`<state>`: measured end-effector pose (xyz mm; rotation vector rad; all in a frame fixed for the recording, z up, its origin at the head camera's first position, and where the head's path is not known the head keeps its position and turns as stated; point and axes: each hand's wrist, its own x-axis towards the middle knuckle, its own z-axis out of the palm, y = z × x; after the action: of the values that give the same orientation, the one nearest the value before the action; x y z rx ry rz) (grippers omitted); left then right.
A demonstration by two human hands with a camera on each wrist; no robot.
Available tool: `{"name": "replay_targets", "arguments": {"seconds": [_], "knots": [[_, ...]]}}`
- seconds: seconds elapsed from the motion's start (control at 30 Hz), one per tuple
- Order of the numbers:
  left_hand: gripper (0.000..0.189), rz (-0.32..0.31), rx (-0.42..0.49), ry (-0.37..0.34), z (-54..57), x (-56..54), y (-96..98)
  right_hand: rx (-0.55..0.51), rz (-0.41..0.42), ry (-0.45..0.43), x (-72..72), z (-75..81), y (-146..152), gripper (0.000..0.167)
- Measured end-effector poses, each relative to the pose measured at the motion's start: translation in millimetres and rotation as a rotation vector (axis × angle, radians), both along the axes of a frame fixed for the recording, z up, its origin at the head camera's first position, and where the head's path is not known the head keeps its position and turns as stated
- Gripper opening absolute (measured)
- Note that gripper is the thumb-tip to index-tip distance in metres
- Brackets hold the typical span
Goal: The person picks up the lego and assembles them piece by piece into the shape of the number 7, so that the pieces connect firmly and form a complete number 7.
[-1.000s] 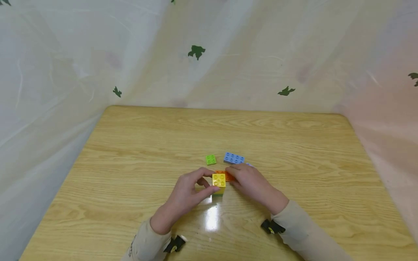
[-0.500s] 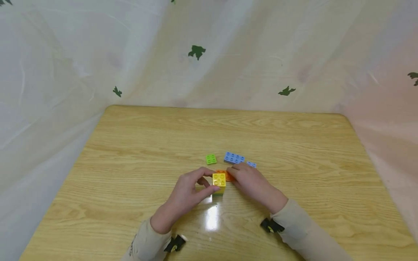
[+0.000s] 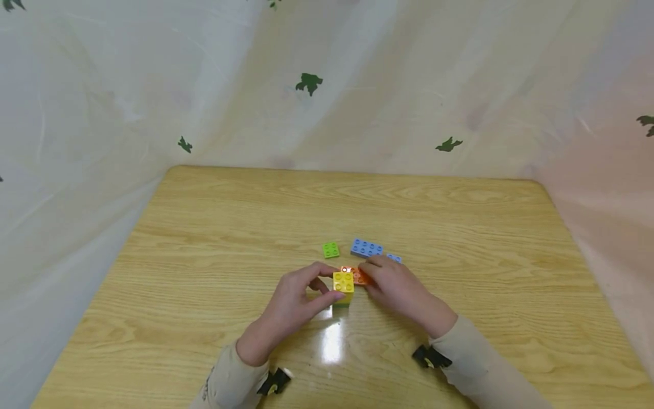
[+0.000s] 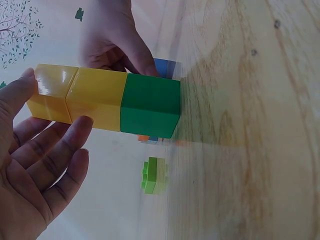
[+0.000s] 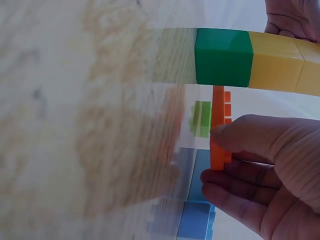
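Observation:
A stack of blocks, a green block [image 4: 151,104] below two yellow blocks [image 3: 343,282], stands upright on the table. My left hand [image 3: 292,298] holds the stack's topmost yellow block between thumb and index finger, the other fingers loosely bent beside it. Just right of the stack, my right hand [image 3: 401,289] pinches a thin orange building plate [image 5: 218,102] by its right end. In the right wrist view this plate is raised off the table, studs facing up, its far end close behind the green block.
Beyond the hands lie a small lime-green brick [image 3: 330,250] and a blue brick [image 3: 367,247] with two rows of studs. A smaller blue brick [image 3: 394,258] is partly hidden behind the right hand. A pale curtain [image 3: 378,85] surrounds the wooden table [image 3: 245,216].
My right hand has moved slightly right with the orange plate, showing more of its studs and uncovering the smaller blue brick. The left hand and the stack keep their place.

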<state>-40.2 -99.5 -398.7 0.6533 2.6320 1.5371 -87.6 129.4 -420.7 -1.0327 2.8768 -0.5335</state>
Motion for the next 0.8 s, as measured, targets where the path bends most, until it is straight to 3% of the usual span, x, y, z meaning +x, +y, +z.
{"name": "replay_targets", "arguments": {"seconds": [0.8], "knots": [[0.033,-0.003,0.009,0.002,-1.5,-0.3,0.2,-0.223,-0.059,-0.031,5.7,26.7,20.7,0.043]]}}
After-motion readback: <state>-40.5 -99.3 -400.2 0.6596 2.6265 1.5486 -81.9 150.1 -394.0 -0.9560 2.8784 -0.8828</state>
